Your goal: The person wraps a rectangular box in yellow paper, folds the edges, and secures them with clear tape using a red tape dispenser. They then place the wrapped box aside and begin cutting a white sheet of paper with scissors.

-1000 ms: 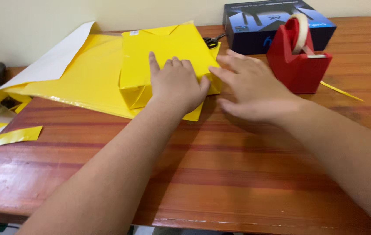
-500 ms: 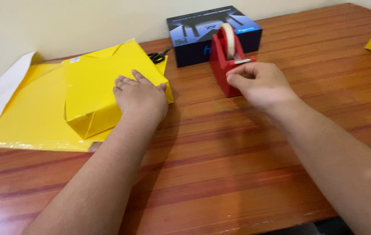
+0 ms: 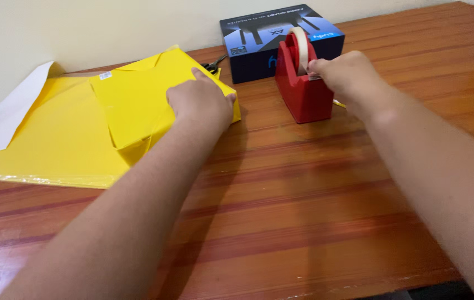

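Head cam: L hand pins yellow-wrapped parcel, R hand pinches tape at red dispenser.

Head view: left hand (image 3: 201,103) lies flat, palm down, fingers close together, pressing the right end of the yellow-wrapped box (image 3: 148,100), which sits centre-left, far half of the wooden table (image 3: 303,194), on top of a loose yellow wrapping sheet (image 3: 42,139) w/ white underside showing at far left. Right hand (image 3: 348,78) w/ fingertips pinched on the tape end at the top of the red tape dispenser (image 3: 303,94), just right of the parcel. Tape roll (image 3: 301,47) upright in it. Dark blue carton (image 3: 278,36) right behind the dispenser, by the wall. Scissors (image 3: 213,65) btwn parcel & carton, partly hidden. Yellow scraps at near-left & far-right edges.
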